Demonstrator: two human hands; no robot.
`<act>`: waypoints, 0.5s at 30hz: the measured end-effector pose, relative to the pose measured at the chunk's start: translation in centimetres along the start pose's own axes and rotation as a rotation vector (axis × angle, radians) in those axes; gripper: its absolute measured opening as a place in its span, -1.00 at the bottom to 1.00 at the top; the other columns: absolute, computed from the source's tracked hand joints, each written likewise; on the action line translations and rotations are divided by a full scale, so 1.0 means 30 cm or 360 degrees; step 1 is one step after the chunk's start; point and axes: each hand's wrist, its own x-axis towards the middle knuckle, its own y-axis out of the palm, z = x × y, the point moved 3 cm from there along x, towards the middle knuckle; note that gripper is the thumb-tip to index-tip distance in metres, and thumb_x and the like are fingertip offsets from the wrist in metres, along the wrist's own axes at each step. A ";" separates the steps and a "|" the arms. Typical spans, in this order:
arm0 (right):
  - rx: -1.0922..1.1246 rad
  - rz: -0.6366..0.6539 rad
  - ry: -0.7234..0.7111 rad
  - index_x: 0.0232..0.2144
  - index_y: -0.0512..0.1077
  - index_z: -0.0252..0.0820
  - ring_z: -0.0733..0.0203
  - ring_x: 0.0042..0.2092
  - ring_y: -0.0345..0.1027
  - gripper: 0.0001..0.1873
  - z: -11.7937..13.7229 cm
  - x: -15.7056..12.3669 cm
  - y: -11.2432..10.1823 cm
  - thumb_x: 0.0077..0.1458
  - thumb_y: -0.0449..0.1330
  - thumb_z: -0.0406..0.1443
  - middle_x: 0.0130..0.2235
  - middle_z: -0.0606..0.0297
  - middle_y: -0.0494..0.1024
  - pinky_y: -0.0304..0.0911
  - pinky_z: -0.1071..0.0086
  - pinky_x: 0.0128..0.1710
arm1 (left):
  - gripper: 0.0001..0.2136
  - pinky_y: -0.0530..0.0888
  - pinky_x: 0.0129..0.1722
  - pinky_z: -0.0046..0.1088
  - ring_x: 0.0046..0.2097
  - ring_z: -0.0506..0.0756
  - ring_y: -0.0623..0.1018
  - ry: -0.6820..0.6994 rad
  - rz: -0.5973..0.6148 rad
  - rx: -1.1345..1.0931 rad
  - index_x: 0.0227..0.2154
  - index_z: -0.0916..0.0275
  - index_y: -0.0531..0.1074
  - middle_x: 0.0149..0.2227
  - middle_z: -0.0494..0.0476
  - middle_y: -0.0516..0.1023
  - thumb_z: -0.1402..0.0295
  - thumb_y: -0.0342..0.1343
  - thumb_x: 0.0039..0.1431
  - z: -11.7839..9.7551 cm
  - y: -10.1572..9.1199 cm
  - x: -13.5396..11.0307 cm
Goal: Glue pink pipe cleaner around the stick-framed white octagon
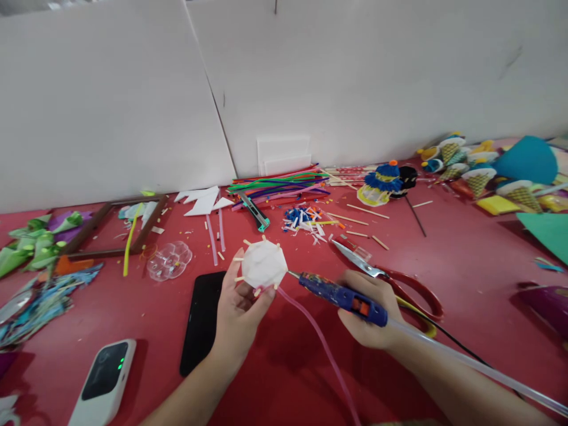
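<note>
My left hand [243,305] grips a white many-sided paper piece [264,264] by its lower edge. Several short pale sticks jut out around its rim. In my right hand [375,305] is a blue hot glue gun [339,296], its metal tip at the right edge of the paper, touching or very close. A long clear glue stick [470,365] runs back from the gun across my forearm. From beneath the paper, a thin pink tube [322,340] curves down to the bottom of the view. Red-handled scissors [415,291] lie beside my right hand, partly covered by it.
On the red table [155,313] are a black phone [199,322], a white device with a screen [106,378], a clear plastic palette [169,260], a box cutter [254,211], coloured pipe cleaners [279,184], cut scraps [304,219] and a brown frame [100,228]. Small crafts [479,177] crowd the right.
</note>
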 end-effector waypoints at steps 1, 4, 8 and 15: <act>-0.0008 0.0002 0.0003 -0.53 0.15 -0.09 0.37 -0.62 0.09 -0.91 0.000 0.000 -0.001 -0.12 0.04 -0.36 -0.62 0.48 0.22 0.03 0.49 -0.62 | -0.20 0.58 -0.09 -0.44 -0.11 0.12 0.67 0.0002 -0.0014 0.0008 0.23 0.18 0.22 -0.14 0.18 0.69 0.40 0.41 -0.11 0.000 -0.001 0.000; -0.0042 0.0021 0.0001 -0.53 0.15 -0.09 0.36 -0.63 0.09 -0.91 0.004 0.003 -0.006 -0.12 0.04 -0.36 -0.63 0.47 0.22 0.03 0.48 -0.63 | -0.20 0.58 -0.09 -0.45 -0.10 0.13 0.67 0.0017 0.0002 0.0019 0.24 0.17 0.22 -0.14 0.17 0.69 0.41 0.41 -0.11 0.001 -0.001 0.002; -0.0047 0.0021 -0.0020 -0.53 0.14 -0.08 0.36 -0.64 0.07 -0.90 0.011 0.010 -0.013 -0.10 0.04 -0.34 -0.64 0.49 0.20 0.01 0.47 -0.64 | -0.18 0.56 -0.06 -0.45 -0.05 0.13 0.65 0.0019 0.0041 -0.0008 0.27 0.14 0.18 -0.08 0.19 0.67 0.41 0.40 -0.08 0.007 -0.002 0.003; -0.0208 0.0073 0.0093 -0.52 0.18 -0.08 0.32 -0.59 0.18 -0.91 -0.030 -0.004 0.004 -0.13 0.06 -0.34 -0.60 0.44 0.29 0.09 0.46 -0.58 | -0.19 0.56 -0.04 -0.43 -0.06 0.12 0.65 -0.0014 0.0012 -0.0053 0.26 0.10 0.22 -0.08 0.16 0.67 0.39 0.41 -0.09 0.005 -0.001 0.007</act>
